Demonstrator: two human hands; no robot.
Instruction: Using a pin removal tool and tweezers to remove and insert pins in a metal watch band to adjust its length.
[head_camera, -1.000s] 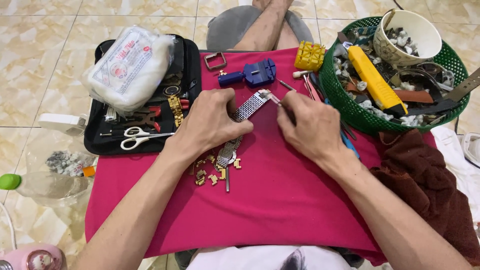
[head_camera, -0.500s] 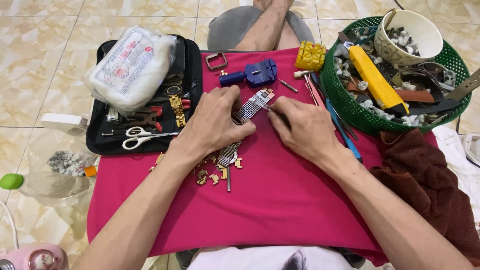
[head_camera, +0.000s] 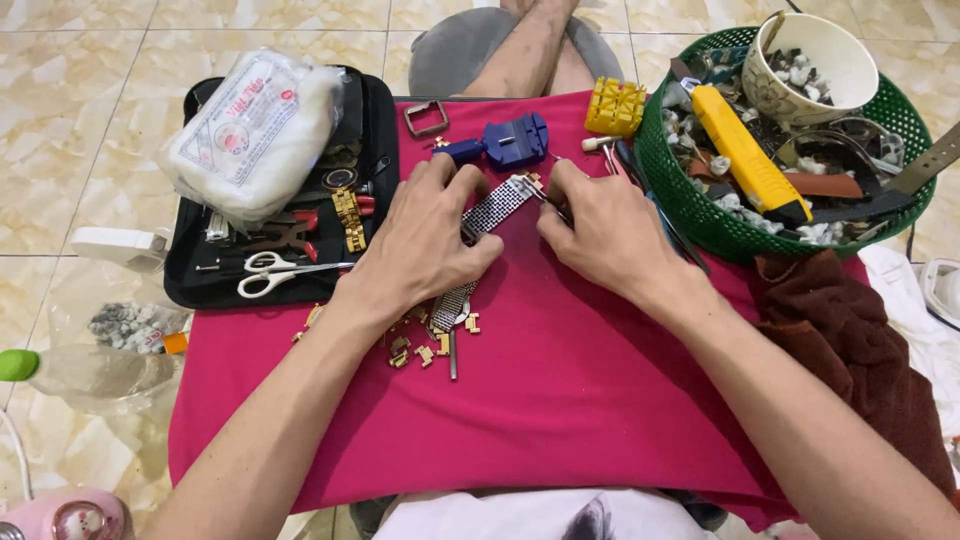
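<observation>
Mesh watch band (head_camera: 497, 205) lies on the red surface (head_camera: 560, 400) between both hands. Left hand (head_camera: 425, 240) presses fingers closed over its middle; right hand (head_camera: 600, 230) pinches a thin tool at its upper end (tip hidden). The band looks light, limp, slippery metal, best held by its edges near the end.

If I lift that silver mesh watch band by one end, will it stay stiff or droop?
The mesh watch band would probably droop: it already bends under the left hand. It looks thin and likely light. The right hand pinches its end, so the smooth metal may slip.
</observation>
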